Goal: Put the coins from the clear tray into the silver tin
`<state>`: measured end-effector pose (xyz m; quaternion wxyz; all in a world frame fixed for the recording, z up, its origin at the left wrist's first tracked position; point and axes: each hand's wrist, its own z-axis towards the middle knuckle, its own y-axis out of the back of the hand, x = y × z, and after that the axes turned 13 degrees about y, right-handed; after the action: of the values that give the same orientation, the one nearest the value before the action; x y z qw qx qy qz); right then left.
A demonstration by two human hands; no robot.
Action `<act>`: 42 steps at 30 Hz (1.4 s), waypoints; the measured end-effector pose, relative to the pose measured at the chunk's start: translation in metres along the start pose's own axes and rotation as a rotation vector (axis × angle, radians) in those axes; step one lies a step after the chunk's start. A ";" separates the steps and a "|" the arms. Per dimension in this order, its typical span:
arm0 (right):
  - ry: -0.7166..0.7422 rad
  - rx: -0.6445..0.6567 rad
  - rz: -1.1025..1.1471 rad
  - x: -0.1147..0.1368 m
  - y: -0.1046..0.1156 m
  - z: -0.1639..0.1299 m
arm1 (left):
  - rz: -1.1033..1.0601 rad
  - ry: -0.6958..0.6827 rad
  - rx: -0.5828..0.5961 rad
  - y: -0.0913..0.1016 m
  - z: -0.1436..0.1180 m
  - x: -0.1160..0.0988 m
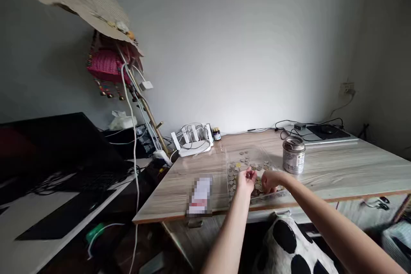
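Your left hand (246, 178) pinches what looks like a coin over the clear tray (231, 154) of coins (244, 159) on the table (337, 171); your right hand (270, 180) rests curled among them, grip unclear.

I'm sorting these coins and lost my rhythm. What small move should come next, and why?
Probably lower the left hand and set down whatever its pinched fingertips hold on a bare part of the clear tray. It hovers above the coins lying there, while the right hand rests on the pile nearer the front edge. Whether it holds a coin is too small to tell.
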<state>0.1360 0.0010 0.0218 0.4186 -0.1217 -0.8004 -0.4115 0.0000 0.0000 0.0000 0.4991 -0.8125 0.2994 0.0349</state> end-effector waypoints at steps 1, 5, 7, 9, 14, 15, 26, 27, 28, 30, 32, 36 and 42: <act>0.053 -0.064 0.041 0.001 0.005 -0.003 | 0.002 0.012 0.019 -0.001 -0.002 0.005; 0.216 -0.329 0.198 0.009 0.015 -0.007 | 0.015 0.057 0.092 -0.009 -0.006 0.022; 0.239 -0.438 0.250 0.014 0.010 -0.004 | 0.022 0.080 0.122 -0.013 -0.007 0.028; 0.209 -0.515 0.187 0.020 0.002 -0.001 | 0.018 0.089 0.129 -0.015 -0.008 0.031; 0.338 -0.820 -0.181 0.033 0.015 -0.027 | -0.035 0.070 0.080 -0.013 -0.012 0.029; 0.360 -0.888 -0.250 0.034 0.026 -0.038 | -0.039 0.072 0.070 -0.012 -0.013 0.029; -0.125 -0.998 -0.680 -0.011 0.148 -0.097 | 0.225 -0.185 0.137 -0.012 -0.016 0.036; -0.138 -0.961 -0.683 -0.011 0.149 -0.096 | 0.265 -0.180 0.150 -0.011 -0.017 0.036; -0.150 -0.932 -0.685 -0.010 0.150 -0.095 | 0.299 -0.168 0.162 -0.011 -0.017 0.036; -0.148 -0.938 -0.708 -0.003 0.146 -0.093 | 0.357 -0.135 0.188 -0.011 -0.018 0.036; -0.068 -1.052 -0.743 0.009 0.133 -0.091 | 0.418 -0.115 0.212 -0.011 -0.019 0.037; 0.295 -0.951 -0.595 0.035 0.077 -0.074 | 0.538 -0.160 0.172 -0.013 -0.018 0.041; 0.415 -0.628 -0.491 0.035 0.005 -0.032 | 0.668 -0.155 0.141 -0.016 -0.018 0.045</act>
<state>0.1353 -0.0258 0.0619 0.4030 0.0357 -0.5409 -0.7374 0.0404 -0.0299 0.0053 0.5363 -0.6281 0.5115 0.2372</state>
